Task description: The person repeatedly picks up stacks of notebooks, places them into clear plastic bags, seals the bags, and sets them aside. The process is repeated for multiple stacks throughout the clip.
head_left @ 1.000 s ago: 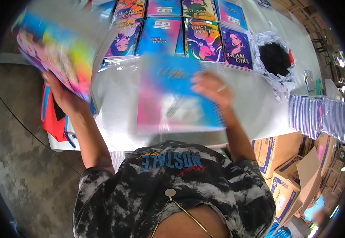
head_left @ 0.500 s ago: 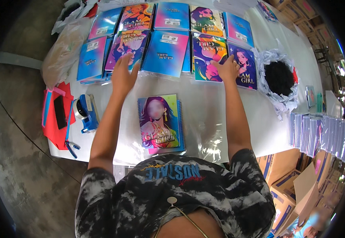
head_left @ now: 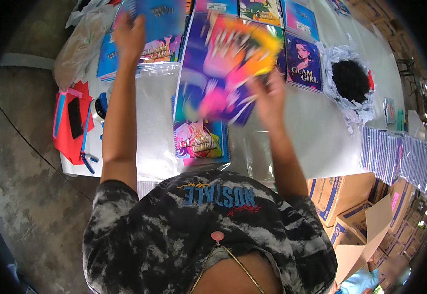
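Gripping a purple notebook (head_left: 230,71) near its lower right edge, my right hand (head_left: 268,93) has its fingers bent around it. The notebook, blurred and tilted, is in front of me over the table (head_left: 157,110) and hides the upper part of a small pile (head_left: 199,141) below it. My left hand (head_left: 130,36) is clasped on the left side of a blue notebook (head_left: 160,18), also blurred, over the far row; its fingertips are too smeared to tell apart. A dark notebook (head_left: 303,61) lies to the right, just beside a bag (head_left: 349,81) with black stuffing. On my left are a phone (head_left: 75,118), pliers (head_left: 90,162) and a tape dispenser (head_left: 99,108), partly behind my forearm.
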Motion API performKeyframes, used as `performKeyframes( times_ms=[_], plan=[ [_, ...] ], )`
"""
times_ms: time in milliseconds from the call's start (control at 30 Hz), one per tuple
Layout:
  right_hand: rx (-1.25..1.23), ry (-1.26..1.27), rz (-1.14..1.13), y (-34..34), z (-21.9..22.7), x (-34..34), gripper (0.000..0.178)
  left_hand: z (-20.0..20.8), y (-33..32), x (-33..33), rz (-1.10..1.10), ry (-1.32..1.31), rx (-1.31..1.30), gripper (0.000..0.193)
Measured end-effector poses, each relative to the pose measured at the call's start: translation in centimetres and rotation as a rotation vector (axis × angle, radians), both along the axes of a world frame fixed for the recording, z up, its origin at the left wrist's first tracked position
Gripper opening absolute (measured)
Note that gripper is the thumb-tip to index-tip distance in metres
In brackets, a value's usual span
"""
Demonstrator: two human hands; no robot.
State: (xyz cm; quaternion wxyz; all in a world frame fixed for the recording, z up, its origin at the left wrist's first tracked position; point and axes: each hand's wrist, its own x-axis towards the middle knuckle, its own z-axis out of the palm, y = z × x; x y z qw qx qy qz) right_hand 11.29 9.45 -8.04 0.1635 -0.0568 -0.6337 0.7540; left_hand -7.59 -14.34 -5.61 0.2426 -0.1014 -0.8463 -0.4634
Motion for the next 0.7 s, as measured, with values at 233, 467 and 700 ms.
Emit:
performKeyframes(
  times_ms=[233,467,700],
  plan=[
    [1.087,-0.197,-0.07,-3.4,-10.9,5.4,0.038,-9.3,-6.9,18.2,-0.587,-0.02,-0.707,0.045],
    [0.708,-0.338,0.161,-1.3,-7.3,-12.9,0.047,-5.4,-5.0,9.2,-0.123,-0.016,-0.693,0.05],
    [1.062,-0.894,0.157,-10.4,-8.6,-22.6,0.108,-8.9,-17.1,-6.8,0.754,-0.756,-0.739,0.076]
  ],
)
